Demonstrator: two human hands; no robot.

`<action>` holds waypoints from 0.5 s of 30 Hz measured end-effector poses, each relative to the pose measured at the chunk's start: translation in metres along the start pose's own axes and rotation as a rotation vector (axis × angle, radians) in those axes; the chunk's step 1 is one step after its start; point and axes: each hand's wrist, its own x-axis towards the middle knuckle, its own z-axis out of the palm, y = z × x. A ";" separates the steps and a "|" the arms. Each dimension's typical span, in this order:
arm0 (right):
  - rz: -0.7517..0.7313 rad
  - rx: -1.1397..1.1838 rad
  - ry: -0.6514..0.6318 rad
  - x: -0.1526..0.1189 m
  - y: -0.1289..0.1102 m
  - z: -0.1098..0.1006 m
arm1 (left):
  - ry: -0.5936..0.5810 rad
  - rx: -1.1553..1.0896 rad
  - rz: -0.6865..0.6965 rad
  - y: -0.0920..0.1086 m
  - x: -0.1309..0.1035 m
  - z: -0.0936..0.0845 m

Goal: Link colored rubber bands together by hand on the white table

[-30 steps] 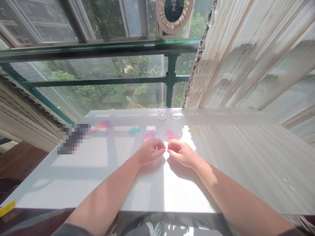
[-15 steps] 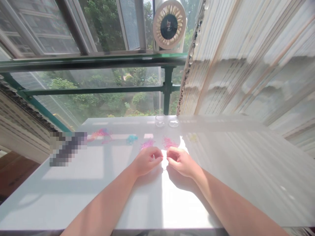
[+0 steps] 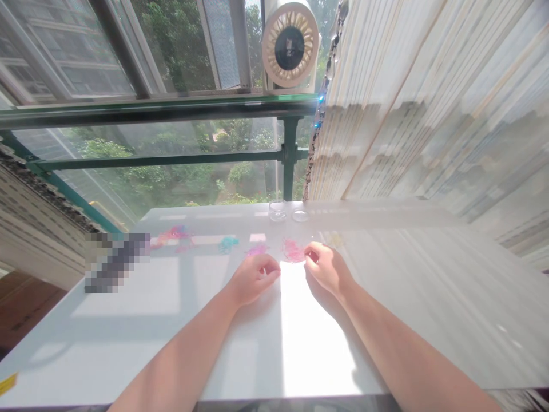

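My left hand (image 3: 254, 279) is held just above the white table (image 3: 141, 343), thumb and forefinger pinched together. Whatever lies between them is too small to make out, though a faint thin line shows below the fingertips. My right hand (image 3: 329, 270) has curled fingers, with the tips at the right edge of a loose pink pile (image 3: 293, 250) of tiny pieces; what they pinch, if anything, cannot be made out. Just beyond my left hand a purple-pink pile (image 3: 257, 250) is partly covered. A pale yellow pile (image 3: 335, 239) lies behind my right hand.
Farther left are a teal pile (image 3: 228, 244) and a mixed red-orange pile (image 3: 175, 233). A clear round container (image 3: 278, 212) and a clear shallow piece (image 3: 300, 215) stand at the back edge. A fan (image 3: 290, 48) is by the window; curtains (image 3: 407, 114) hang right.
My right hand has moved away from my left, right and slightly forward, to the pink pile's edge. My left hand stays nearly in place. The view has shifted slightly, and a yellow corner shows lower left.
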 end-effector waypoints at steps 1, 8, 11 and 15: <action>0.022 -0.019 0.000 0.001 0.001 0.000 | 0.000 0.002 -0.002 0.000 0.000 0.000; 0.135 -0.099 0.102 0.011 0.016 -0.014 | 0.008 0.010 -0.010 -0.003 -0.001 0.001; 0.183 -0.040 0.113 0.012 0.019 -0.017 | 0.000 0.004 -0.004 -0.003 -0.002 0.000; 0.092 0.129 0.002 0.006 0.011 -0.008 | -0.001 0.008 0.011 -0.002 -0.001 -0.001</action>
